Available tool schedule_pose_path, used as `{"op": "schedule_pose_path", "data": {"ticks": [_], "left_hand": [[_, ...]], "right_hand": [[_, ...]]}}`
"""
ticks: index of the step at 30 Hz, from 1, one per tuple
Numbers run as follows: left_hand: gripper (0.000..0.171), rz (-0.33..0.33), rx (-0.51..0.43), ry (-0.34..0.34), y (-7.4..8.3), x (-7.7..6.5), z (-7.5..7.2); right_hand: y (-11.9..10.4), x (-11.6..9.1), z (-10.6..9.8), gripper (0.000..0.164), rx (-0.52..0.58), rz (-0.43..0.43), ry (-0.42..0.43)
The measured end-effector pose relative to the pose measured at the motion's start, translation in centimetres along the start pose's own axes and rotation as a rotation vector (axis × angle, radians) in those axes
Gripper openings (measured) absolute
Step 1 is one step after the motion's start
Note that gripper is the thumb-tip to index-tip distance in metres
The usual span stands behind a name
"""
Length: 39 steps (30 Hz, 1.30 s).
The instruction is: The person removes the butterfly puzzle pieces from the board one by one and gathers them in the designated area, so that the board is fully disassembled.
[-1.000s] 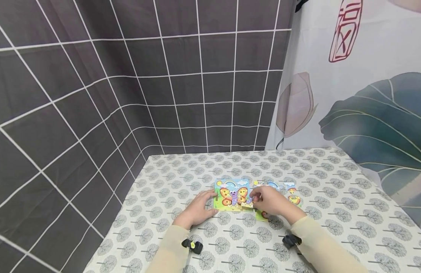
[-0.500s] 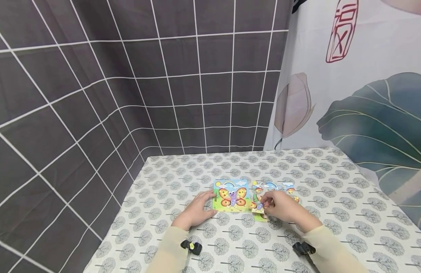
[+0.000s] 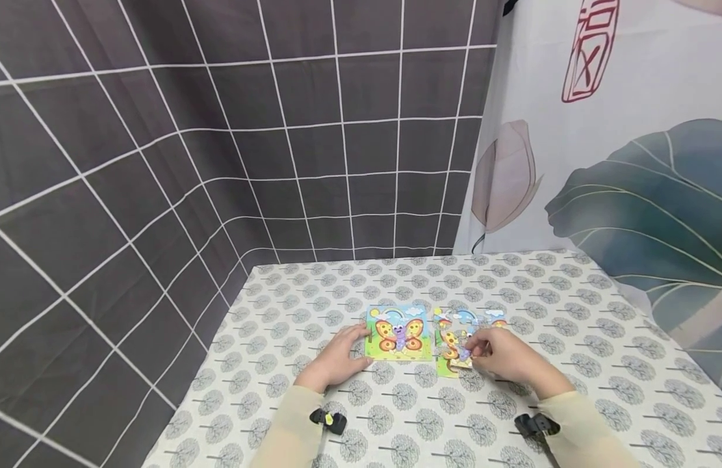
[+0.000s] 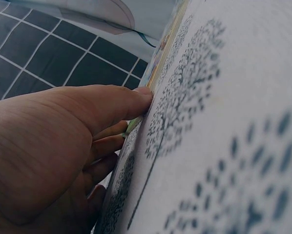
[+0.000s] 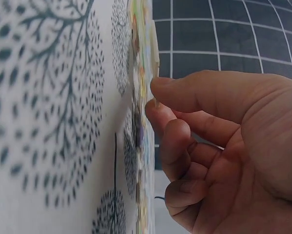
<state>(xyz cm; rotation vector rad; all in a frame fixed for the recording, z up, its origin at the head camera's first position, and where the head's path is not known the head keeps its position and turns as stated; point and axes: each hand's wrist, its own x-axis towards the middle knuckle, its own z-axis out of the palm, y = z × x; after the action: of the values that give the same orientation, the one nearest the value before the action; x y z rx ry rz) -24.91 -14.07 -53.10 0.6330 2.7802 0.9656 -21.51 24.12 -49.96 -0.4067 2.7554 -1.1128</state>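
Note:
A square butterfly picture board (image 3: 398, 333) lies flat on the tablecloth. My left hand (image 3: 336, 359) rests at its left side, thumb and fingertips touching the edge; the left wrist view shows the thumb (image 4: 136, 100) against the board's thin side. To the right, my right hand (image 3: 507, 356) pinches a puzzle piece (image 3: 463, 361) between thumb and index finger. Loose jigsaw pieces (image 3: 446, 320) of a matching butterfly picture lie below and around that hand. Seen edge-on in the right wrist view, the pinched piece (image 5: 154, 48) stands slightly off the pieces beneath. The right hand hides some pieces.
A white tablecloth (image 3: 407, 416) with grey tree prints covers the table. Behind and to the left hangs a dark curtain (image 3: 314, 149) with white grid lines. A pale curtain (image 3: 647, 214) with leaf and flower prints hangs at the right.
My right hand has moved right with the puzzle piece, from the board's lower right corner to over the loose pieces. The left hand has stayed at the board's edge.

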Motion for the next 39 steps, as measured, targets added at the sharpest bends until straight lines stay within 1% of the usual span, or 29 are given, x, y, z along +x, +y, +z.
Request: {"op": "schedule_pose_path", "data": {"ticks": [8,15,19,26,39], "left_hand": [[0.067,0.003,0.013,-0.004,-0.1,0.0,-0.1],[0.066,-0.008,0.008,-0.007,-0.1,0.0,0.0],[0.066,-0.009,0.012,-0.01,-0.2,0.0,0.0],[0.066,0.007,0.011,-0.003,-0.3,0.1,0.0],[0.067,0.022,0.015,0.004,-0.5,0.2,0.0]], "right_hand": [[1.0,-0.6,-1.1,0.021,0.006,-0.027,-0.029],[2.2,-1.1,-1.8,0.024,0.055,-0.031,-0.08],[2.6,-1.4,-2.2,0.025,0.056,-0.045,-0.09],[2.8,-1.5,-2.5,0.025,0.029,-0.091,-0.106],[2.5,-1.5,-2.2,0.025,-0.01,-0.08,-0.093]]}}
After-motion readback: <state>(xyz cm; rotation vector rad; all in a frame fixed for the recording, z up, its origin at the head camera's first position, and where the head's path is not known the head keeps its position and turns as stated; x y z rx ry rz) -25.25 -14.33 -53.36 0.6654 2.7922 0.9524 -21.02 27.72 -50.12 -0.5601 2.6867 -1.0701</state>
